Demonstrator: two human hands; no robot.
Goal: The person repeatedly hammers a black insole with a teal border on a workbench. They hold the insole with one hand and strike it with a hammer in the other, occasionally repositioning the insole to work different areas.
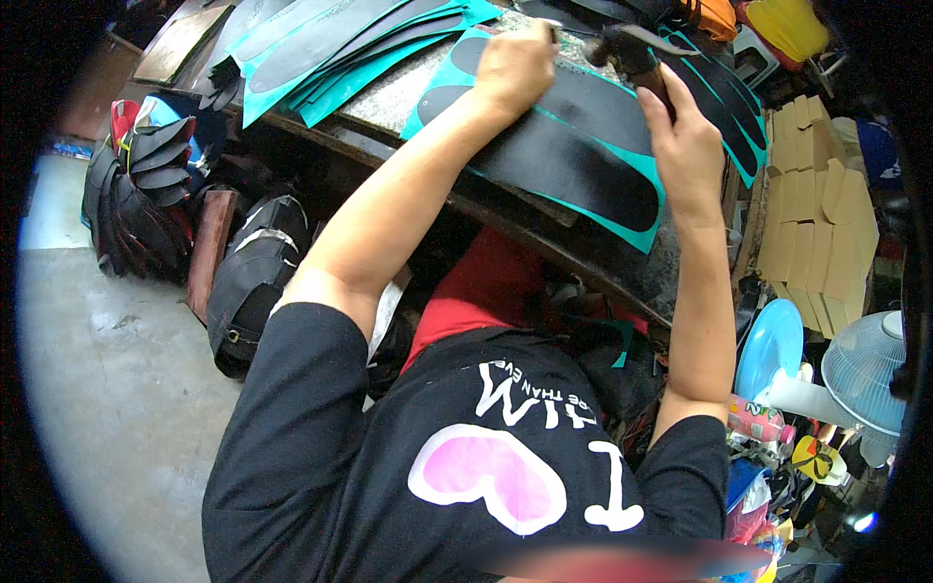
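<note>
My left hand (520,68) is closed in a fist over the far edge of a teal sheet (637,233) with black sole-shaped patches. A dark end pokes out by its thumb side, but what it grips is mostly hidden. In my right hand (688,155) is a hammer (630,51), its dark head raised to the right of the left fist. The fingers wrap round the handle. Below the hammer, a long black sole-shaped patch (573,180) lies flat on the sheet, which rests along the near edge of the worktable (374,102).
More teal sheets with black patches (340,49) are stacked at the table's left, others (724,107) at its right. Fanned black pieces (155,185) and a black bag (258,272) stand left below. Folded cardboard (816,214) and a fan (865,369) are on the right.
</note>
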